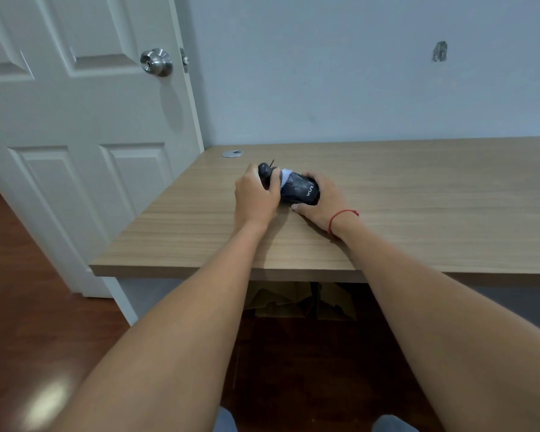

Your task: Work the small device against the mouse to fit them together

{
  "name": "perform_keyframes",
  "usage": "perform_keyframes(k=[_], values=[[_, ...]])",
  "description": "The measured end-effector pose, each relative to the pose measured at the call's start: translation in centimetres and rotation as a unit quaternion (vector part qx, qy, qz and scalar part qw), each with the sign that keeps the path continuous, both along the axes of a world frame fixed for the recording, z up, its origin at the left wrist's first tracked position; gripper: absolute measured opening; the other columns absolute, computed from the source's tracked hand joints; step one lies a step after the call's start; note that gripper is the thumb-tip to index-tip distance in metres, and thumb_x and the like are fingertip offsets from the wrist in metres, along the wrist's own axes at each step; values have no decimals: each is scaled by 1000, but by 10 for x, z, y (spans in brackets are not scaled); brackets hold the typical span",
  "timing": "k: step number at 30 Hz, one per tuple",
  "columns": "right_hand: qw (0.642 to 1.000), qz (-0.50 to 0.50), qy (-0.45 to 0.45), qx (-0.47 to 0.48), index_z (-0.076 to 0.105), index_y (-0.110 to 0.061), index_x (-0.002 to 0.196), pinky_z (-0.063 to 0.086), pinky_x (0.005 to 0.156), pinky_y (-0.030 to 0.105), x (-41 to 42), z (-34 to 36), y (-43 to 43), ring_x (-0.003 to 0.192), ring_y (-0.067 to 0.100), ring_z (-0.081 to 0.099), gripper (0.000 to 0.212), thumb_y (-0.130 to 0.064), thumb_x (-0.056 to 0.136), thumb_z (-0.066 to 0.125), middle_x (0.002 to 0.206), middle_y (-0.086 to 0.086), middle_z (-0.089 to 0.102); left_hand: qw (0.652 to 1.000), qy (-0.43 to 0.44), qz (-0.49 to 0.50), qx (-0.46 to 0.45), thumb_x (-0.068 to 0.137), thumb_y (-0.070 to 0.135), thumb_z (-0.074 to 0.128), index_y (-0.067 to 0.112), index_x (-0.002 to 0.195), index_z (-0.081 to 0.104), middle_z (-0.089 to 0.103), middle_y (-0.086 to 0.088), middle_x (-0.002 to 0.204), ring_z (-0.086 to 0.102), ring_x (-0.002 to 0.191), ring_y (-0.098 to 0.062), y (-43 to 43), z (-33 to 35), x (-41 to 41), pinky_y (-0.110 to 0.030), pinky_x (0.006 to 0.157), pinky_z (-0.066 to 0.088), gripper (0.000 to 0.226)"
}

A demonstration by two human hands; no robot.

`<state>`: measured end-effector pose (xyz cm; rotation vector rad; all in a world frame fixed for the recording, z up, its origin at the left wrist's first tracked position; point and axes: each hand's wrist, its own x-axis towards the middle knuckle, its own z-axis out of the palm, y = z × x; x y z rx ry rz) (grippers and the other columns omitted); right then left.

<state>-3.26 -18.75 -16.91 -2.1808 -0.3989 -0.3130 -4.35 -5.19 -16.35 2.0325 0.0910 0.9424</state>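
Forearms reached out; right hand (pixel 320 202) clasped light, rigid, slick computer mouse (pixel 300 192), left hand (pixel 256 194) at nine o'clock pinched its bundled cable (pixel 267 171) on worktop (pixel 418 198)

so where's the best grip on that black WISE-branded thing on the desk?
Probably across the broad dark body, from the right and above, as the right hand does: fingers over the far side, thumb on the near edge. It lies flat on the desk; the left hand grips its narrower rounded end.

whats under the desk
Under the desk, flattened brown cardboard stands on the dark wood floor, and a white desk leg shows. The desktop and both forearms cover the rest.
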Motion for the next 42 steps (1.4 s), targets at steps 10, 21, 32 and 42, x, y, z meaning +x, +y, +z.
perform_keyframes(k=[10, 21, 32, 42], values=[[1000, 3, 8, -2, 45, -11, 137, 32, 96, 19, 2, -1, 1, 126, 24, 49, 67, -13, 78, 75, 136, 9, 52, 998, -10, -17, -67, 92, 26, 58, 10, 80, 50, 59, -5, 76, 55, 73, -23, -6, 3, -4, -24, 65, 43, 22], [1000, 2, -6, -8, 48, -10, 134, 41, 104, 33, 3, -2, 4, 123, 27, 53, 65, -13, 76, 76, 132, 12, 57, 997, -61, -45, 23, 95, 24, 57, -1, 92, 54, 66, -17, 88, 61, 82, -31, -13, 2, -6, -34, 71, 46, 25], [1000, -8, -9, -15, 52, -10, 129, 45, 99, 33, 4, -4, 6, 116, 27, 57, 62, -15, 72, 76, 124, 11, 61, 996, -62, -53, 27, 94, 23, 58, 2, 86, 51, 59, -10, 78, 55, 73, -27, -14, 2, -6, -27, 63, 38, 24], [999, -12, -33, -13, 52, -10, 128, 44, 102, 35, -1, -3, 6, 116, 27, 56, 62, -14, 71, 79, 125, 10, 60, 995, -63, -61, 45, 94, 22, 58, 0, 87, 52, 65, -16, 84, 61, 80, -31, -14, 1, -7, -28, 65, 40, 24]])
